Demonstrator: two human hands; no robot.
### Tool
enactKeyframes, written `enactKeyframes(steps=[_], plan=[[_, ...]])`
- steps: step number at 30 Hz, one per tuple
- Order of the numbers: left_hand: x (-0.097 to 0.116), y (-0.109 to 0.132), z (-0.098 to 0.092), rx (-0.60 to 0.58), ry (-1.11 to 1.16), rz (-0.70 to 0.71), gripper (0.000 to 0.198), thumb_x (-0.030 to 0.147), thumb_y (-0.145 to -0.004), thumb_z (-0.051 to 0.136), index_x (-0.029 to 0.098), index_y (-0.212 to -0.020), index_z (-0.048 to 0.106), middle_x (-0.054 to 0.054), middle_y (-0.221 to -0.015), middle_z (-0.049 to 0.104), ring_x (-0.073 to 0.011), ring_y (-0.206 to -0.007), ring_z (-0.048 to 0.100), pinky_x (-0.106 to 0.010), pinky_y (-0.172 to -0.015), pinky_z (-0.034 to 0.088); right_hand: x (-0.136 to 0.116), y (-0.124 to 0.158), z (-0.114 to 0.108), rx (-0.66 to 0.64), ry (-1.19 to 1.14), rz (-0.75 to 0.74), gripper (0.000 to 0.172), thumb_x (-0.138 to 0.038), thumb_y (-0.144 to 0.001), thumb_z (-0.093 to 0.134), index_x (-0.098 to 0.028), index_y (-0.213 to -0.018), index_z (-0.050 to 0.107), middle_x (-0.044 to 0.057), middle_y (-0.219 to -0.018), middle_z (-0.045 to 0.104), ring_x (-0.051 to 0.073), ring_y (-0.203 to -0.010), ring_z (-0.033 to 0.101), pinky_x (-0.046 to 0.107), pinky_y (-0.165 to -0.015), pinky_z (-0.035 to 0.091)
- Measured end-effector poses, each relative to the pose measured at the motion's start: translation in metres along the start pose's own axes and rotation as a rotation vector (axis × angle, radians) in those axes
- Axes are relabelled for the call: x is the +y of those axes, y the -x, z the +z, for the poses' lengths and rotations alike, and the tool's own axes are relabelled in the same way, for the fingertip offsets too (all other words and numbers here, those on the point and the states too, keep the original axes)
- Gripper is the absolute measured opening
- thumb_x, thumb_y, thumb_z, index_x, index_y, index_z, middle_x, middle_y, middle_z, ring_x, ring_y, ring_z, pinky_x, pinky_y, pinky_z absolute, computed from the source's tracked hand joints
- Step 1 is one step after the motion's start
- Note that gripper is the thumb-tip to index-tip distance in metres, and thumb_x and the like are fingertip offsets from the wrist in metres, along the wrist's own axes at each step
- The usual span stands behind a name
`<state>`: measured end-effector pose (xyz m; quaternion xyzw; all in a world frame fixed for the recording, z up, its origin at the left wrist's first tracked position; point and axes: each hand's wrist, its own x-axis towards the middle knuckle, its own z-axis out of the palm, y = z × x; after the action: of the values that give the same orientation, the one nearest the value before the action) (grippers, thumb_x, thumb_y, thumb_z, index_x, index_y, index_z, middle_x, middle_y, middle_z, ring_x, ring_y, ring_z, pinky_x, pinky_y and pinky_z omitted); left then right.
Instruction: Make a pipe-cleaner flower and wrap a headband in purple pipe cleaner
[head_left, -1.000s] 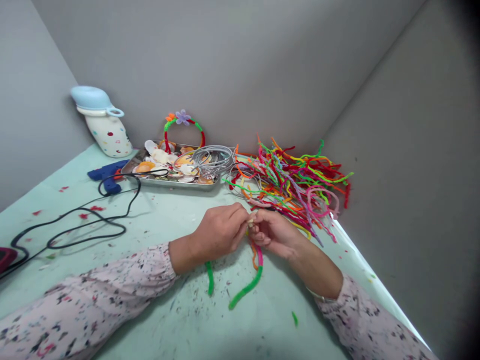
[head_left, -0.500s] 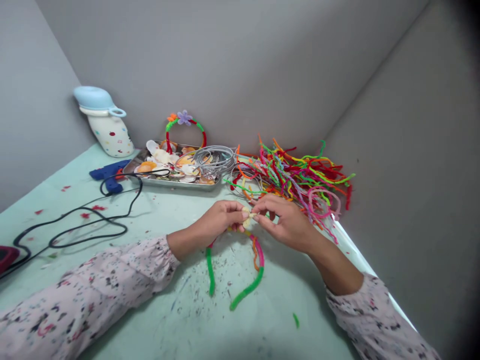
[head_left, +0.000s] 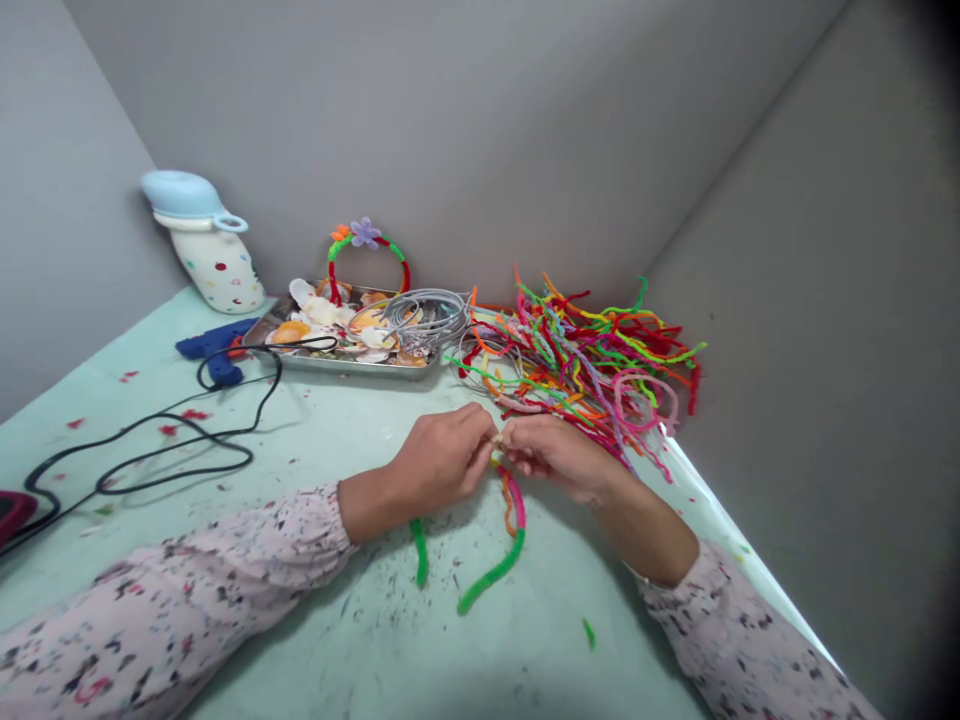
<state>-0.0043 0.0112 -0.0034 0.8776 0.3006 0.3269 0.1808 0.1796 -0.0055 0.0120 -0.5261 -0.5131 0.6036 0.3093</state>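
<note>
My left hand [head_left: 448, 450] and my right hand [head_left: 556, 452] meet fingertip to fingertip above the table. Both are closed in a pinch on a small pale yellow pipe cleaner piece [head_left: 498, 441], mostly hidden by the fingers. Just below them lies a headband wrapped in pipe cleaners [head_left: 519, 505], with pink and green sections on its right arm and a green end on its left. The top of its arch is behind my left hand. A thin orange pipe cleaner [head_left: 508, 505] hangs along the inner side of the right arm.
Behind the hands are a metal tray [head_left: 360, 368] of glue-covered scraps, a grey wire coil [head_left: 442, 318], a finished flowered headband [head_left: 405, 262] and a pipe cleaner heap [head_left: 585, 350]. At left are a blue glue gun [head_left: 217, 342], black cord [head_left: 251, 440] and white bottle [head_left: 217, 265].
My left hand has turned so its back faces up, covering the headband's top and most of the yellow piece. My right hand has curled in and dropped slightly.
</note>
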Motion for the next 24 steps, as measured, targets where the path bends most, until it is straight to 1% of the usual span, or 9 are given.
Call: enactKeyframes(steps=[4,6,9,13,15,17,20,22,24], plan=[[-0.002,-0.005,0.002,0.051,0.267,-0.266,0.012,0.024,-0.083,0.048,0.016,-0.079,0.056,0.0,-0.072,0.058,-0.0109,-0.063,0.049,-0.022,-0.058,0.037,-0.009,0.003,-0.008,-0.043,0.03,-0.069,0.02,-0.034,-0.07,0.065,-0.016,-0.077,0.063,-0.001,-0.07,0.055,0.009,-0.057,0.049,0.022,-0.048,0.034],[-0.003,-0.007,0.002,0.05,0.389,-0.34,0.015,0.028,-0.084,0.049,0.015,-0.079,0.056,0.001,-0.069,0.057,-0.0101,-0.06,0.049,-0.021,-0.057,0.037,-0.012,0.004,-0.01,-0.033,0.071,-0.099,0.022,-0.035,-0.071,0.065,-0.017,-0.084,0.064,0.0,-0.074,0.057,0.01,-0.06,0.051,0.022,-0.05,0.036],[-0.004,-0.007,0.003,0.047,0.456,-0.372,0.016,0.029,-0.083,0.05,0.015,-0.079,0.056,0.001,-0.069,0.056,-0.0096,-0.06,0.048,-0.02,-0.055,0.036,-0.008,0.002,-0.007,0.002,0.144,-0.126,0.022,-0.036,-0.074,0.062,-0.016,-0.085,0.063,-0.001,-0.069,0.057,0.01,-0.058,0.05,0.023,-0.051,0.037],[-0.003,-0.005,0.002,0.034,0.416,-0.362,0.015,0.028,-0.083,0.05,0.016,-0.078,0.058,0.002,-0.067,0.055,-0.0097,-0.059,0.046,-0.02,-0.054,0.034,0.0,-0.004,0.002,0.082,0.249,-0.139,0.016,-0.032,-0.074,0.058,-0.016,-0.079,0.061,-0.002,-0.059,0.054,0.01,-0.052,0.046,0.023,-0.049,0.034],[-0.003,-0.006,0.002,0.022,0.449,-0.384,0.015,0.028,-0.083,0.049,0.016,-0.078,0.058,0.002,-0.065,0.054,-0.0096,-0.057,0.045,-0.02,-0.052,0.032,0.001,-0.005,0.005,0.135,0.32,-0.194,0.011,-0.028,-0.074,0.057,-0.017,-0.074,0.059,-0.003,-0.059,0.053,0.009,-0.052,0.044,0.023,-0.049,0.034],[-0.002,-0.007,0.002,0.002,0.543,-0.43,0.016,0.028,-0.082,0.05,0.015,-0.076,0.057,0.003,-0.062,0.053,-0.0096,-0.056,0.046,-0.021,-0.052,0.033,0.0,-0.005,0.006,0.164,0.416,-0.296,0.01,-0.026,-0.075,0.055,-0.018,-0.073,0.059,-0.002,-0.063,0.055,0.01,-0.057,0.046,0.023,-0.053,0.036],[-0.003,-0.01,0.003,-0.039,0.701,-0.52,0.017,0.029,-0.081,0.052,0.014,-0.072,0.055,0.003,-0.059,0.051,-0.0094,-0.054,0.046,-0.021,-0.052,0.034,-0.003,-0.002,0.003,0.152,0.575,-0.414,0.011,-0.025,-0.078,0.053,-0.018,-0.077,0.062,0.0,-0.073,0.059,0.013,-0.067,0.051,0.024,-0.061,0.038],[-0.003,-0.012,0.003,-0.044,0.745,-0.537,0.017,0.03,-0.079,0.054,0.014,-0.072,0.054,0.003,-0.059,0.051,-0.009,-0.053,0.046,-0.021,-0.052,0.034,-0.005,-0.001,0.0,0.114,0.612,-0.423,0.012,-0.026,-0.079,0.055,-0.018,-0.083,0.063,0.001,-0.079,0.061,0.013,-0.072,0.053,0.024,-0.062,0.039],[-0.004,-0.012,0.003,-0.028,0.752,-0.513,0.017,0.03,-0.079,0.056,0.014,-0.073,0.055,0.003,-0.061,0.051,-0.0084,-0.054,0.045,-0.021,-0.052,0.034,-0.006,0.0,-0.003,0.075,0.576,-0.407,0.016,-0.028,-0.079,0.057,-0.017,-0.09,0.063,0.002,-0.083,0.062,0.014,-0.074,0.055,0.024,-0.062,0.04]])
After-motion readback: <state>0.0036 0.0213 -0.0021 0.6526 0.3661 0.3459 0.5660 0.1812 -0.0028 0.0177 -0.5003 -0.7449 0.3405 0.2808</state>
